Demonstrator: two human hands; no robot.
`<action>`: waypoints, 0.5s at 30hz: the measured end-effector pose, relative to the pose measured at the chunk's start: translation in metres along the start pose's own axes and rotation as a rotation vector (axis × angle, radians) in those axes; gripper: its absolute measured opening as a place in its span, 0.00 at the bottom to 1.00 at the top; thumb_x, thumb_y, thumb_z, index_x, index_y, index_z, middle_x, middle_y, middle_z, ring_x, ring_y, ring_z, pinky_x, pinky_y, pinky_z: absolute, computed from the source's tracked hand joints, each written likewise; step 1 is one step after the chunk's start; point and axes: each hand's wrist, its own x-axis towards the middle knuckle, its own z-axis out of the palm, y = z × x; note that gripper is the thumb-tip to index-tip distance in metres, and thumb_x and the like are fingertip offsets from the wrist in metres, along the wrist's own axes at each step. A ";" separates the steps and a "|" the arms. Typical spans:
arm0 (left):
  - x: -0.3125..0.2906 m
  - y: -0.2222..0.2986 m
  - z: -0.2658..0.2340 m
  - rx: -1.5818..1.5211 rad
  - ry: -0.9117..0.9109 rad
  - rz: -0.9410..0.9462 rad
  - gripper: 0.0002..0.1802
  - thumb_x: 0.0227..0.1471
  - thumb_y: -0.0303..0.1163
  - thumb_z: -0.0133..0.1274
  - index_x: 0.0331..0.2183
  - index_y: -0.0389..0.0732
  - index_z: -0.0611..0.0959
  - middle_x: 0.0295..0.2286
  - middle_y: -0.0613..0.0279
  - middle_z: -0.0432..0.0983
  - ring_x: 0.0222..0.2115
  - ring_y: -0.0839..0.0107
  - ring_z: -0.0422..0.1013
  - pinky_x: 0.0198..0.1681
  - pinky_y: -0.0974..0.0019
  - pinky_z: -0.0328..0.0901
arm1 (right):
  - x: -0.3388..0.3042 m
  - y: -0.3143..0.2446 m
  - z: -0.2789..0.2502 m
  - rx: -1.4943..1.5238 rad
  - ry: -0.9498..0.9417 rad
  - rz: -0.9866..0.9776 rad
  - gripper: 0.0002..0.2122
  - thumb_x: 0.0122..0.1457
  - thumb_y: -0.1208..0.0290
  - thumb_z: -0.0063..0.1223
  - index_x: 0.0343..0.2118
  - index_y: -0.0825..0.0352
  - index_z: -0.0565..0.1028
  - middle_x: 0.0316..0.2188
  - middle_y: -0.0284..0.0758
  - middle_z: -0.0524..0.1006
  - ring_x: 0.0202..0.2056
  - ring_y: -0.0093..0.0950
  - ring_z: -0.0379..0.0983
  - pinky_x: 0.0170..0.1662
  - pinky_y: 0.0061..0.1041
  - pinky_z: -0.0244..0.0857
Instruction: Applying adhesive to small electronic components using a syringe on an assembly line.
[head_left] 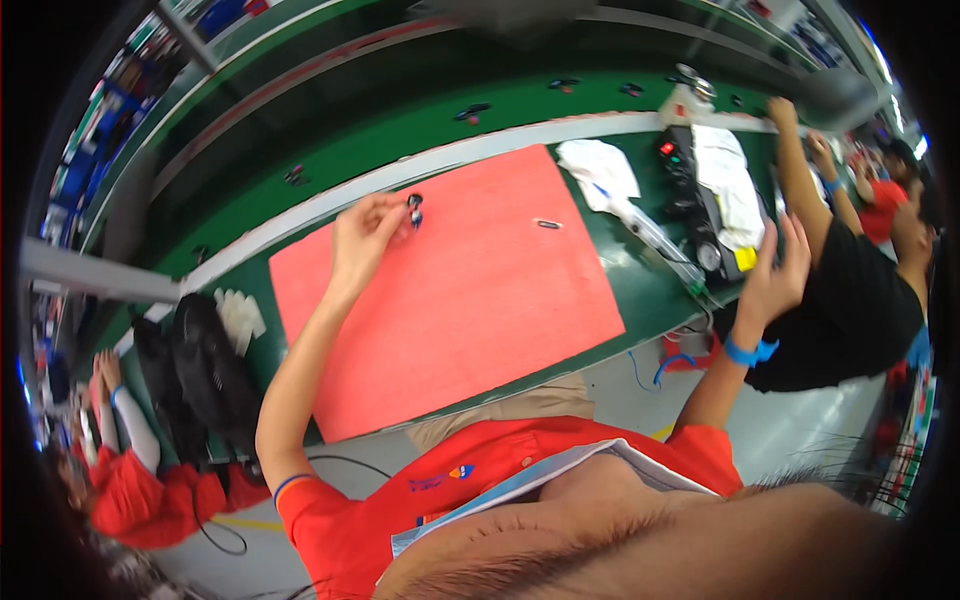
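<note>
My left hand (368, 238) is over the upper left of a red mat (470, 290), its thumb and fingers pinched on a small black part (415, 212) with rounded, shiny ends. Blur and size keep me from telling its exact kind. A small dark metallic piece (549, 224) lies alone on the mat's right side. Off past the table's right front edge, my right hand (776, 278) is raised with its fingers apart and nothing visible in it. Around that wrist is a blue band (750, 352).
Small dark parts (474, 112) sit spaced along a green conveyor behind a white rail (450, 150). Right of the mat are white cloths (600, 172), an electric screwdriver (655, 243) and a black device (690, 190). A black bag (212, 360) lies left. Co-workers (850, 290) are on both sides.
</note>
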 end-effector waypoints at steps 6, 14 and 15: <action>0.064 -0.021 -0.026 0.375 0.338 0.231 0.07 0.44 0.29 0.48 0.28 0.35 0.75 0.19 0.62 0.73 0.20 0.78 0.69 0.25 0.76 0.62 | -0.086 -0.048 -0.003 1.463 -0.823 1.208 0.14 0.55 0.71 0.38 0.43 0.73 0.63 0.42 0.45 0.66 0.40 0.31 0.66 0.41 0.24 0.62; 0.100 -0.053 -0.050 0.852 0.426 0.251 0.06 0.40 0.29 0.50 0.24 0.36 0.75 0.21 0.56 0.72 0.25 0.61 0.68 0.27 0.63 0.62 | -0.098 -0.045 0.011 1.727 -0.297 1.700 0.23 0.56 0.69 0.38 0.50 0.76 0.48 0.52 0.48 0.51 0.54 0.36 0.47 0.55 0.31 0.45; 0.097 -0.048 -0.046 1.017 0.510 0.347 0.07 0.39 0.29 0.51 0.24 0.36 0.75 0.23 0.55 0.70 0.27 0.60 0.66 0.29 0.62 0.62 | -0.097 -0.042 0.016 1.750 -0.289 1.705 0.23 0.55 0.69 0.39 0.50 0.76 0.48 0.51 0.49 0.52 0.54 0.36 0.47 0.55 0.31 0.46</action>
